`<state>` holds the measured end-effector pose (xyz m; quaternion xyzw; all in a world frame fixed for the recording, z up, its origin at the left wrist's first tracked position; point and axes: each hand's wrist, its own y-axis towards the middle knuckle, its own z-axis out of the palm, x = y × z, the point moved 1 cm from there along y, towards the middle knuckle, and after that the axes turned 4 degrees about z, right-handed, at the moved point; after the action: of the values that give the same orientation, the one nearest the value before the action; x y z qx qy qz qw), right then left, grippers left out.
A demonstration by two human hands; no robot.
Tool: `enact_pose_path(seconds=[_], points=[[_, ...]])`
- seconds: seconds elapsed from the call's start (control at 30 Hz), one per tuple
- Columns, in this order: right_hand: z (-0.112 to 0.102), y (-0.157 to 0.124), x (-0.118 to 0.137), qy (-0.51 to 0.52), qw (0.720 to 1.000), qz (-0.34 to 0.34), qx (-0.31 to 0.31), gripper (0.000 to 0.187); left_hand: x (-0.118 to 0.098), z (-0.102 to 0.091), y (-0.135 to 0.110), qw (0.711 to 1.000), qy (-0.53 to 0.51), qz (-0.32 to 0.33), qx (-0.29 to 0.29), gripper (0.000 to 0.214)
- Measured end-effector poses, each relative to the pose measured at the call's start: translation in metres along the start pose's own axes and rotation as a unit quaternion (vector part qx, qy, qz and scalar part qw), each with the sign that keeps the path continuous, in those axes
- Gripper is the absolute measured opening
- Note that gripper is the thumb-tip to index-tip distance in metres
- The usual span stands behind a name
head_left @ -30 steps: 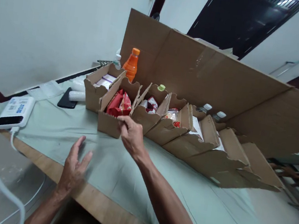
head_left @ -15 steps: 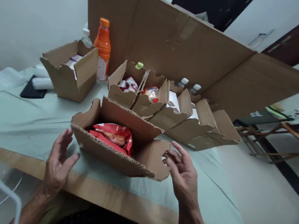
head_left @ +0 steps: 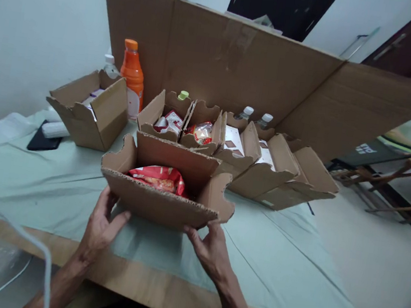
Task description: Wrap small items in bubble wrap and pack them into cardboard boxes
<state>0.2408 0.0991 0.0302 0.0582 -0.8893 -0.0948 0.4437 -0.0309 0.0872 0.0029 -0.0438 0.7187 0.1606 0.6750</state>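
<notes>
An open-topped cardboard box (head_left: 156, 208) sits in front of me, with a red printed snack bag (head_left: 164, 176) inside it. My left hand (head_left: 102, 226) is at the box's lower left end, fingers curled against its side and thumb near the front wall. At the lower right corner, my right hand (head_left: 212, 252) has its thumb on the front wall and its fingers along the end. The two hands grip the box from both sides. The fingertips are partly hidden behind the box.
Behind stands a row of similar boxes with a red-and-white pack (head_left: 172, 122), a clear-wrapped snack (head_left: 203, 132) and white cartons (head_left: 233, 141). At left are another box (head_left: 110, 116), an orange bottle (head_left: 132, 76) and a black phone (head_left: 44, 138). A large cardboard panel (head_left: 204, 48) rises behind.
Both hands have moved in from beside the box onto its lower corners; the right one came down and left from the end flap. The box has turned slightly, and the view has shifted.
</notes>
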Motion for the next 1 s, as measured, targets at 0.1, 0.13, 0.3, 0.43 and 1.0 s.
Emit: enact_pose_path(seconds=[0.1, 0.13, 0.3, 0.43, 1.0], points=[[-0.005, 0.017, -0.012, 0.008, 0.999, 0.024, -0.040, 0.031, 0.005, 0.020, 0.023, 0.999, 0.005, 0.028, 0.041, 0.078], [-0.005, 0.019, -0.016, 0.018, 0.998, 0.035, -0.046, 0.033, 0.009, 0.025, 0.029, 0.998, 0.017, 0.027, 0.052, 0.080], [0.009, 0.008, -0.037, 0.077, 0.994, 0.084, 0.003, 0.039, 0.034, 0.030, 0.033, 0.994, 0.099, 0.029, 0.029, 0.074], [0.011, 0.004, -0.047, 0.079, 0.992, 0.096, -0.002, 0.033, 0.043, 0.028, 0.025, 0.985, 0.156, 0.073, -0.015, 0.065], [-0.033, -0.030, -0.047, -0.026, 0.992, 0.111, -0.062, 0.033, 0.010, 0.018, -0.002, 0.969, 0.173, 0.165, -0.068, 0.056]])
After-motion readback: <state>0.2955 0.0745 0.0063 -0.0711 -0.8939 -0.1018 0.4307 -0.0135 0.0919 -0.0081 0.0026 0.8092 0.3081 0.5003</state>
